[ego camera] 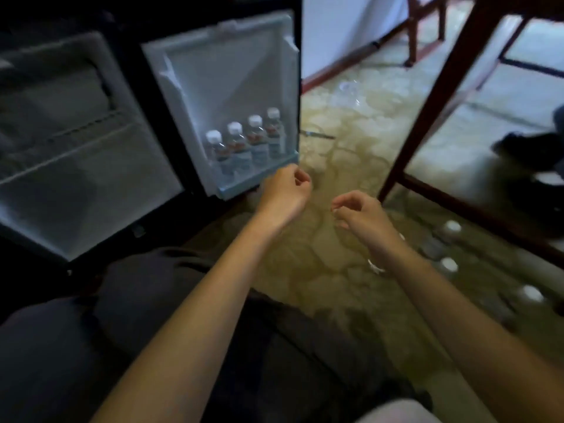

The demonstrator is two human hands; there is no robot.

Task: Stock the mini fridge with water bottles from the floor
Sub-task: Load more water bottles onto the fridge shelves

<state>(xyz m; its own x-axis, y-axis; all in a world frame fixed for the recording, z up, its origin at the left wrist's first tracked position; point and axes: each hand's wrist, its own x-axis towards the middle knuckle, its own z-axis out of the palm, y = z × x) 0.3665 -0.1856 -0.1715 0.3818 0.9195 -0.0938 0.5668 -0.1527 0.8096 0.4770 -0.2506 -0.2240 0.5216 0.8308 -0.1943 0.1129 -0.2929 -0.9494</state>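
While four bottles point(247, 144) stood in the fridge door point(232, 71) | left grip point(283, 193), right grip point(360, 213) hung loosely curled, empty | more bottles point(448, 265) on floor point(335, 160).

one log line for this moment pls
mini fridge door open | door shelf: four water bottles upright | left hand empty | right hand empty | floor bottles at right, untouched

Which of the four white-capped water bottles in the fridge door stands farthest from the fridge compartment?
The rightmost clear plastic bottle, at the row's end by the door's free edge; the others stand left of it.
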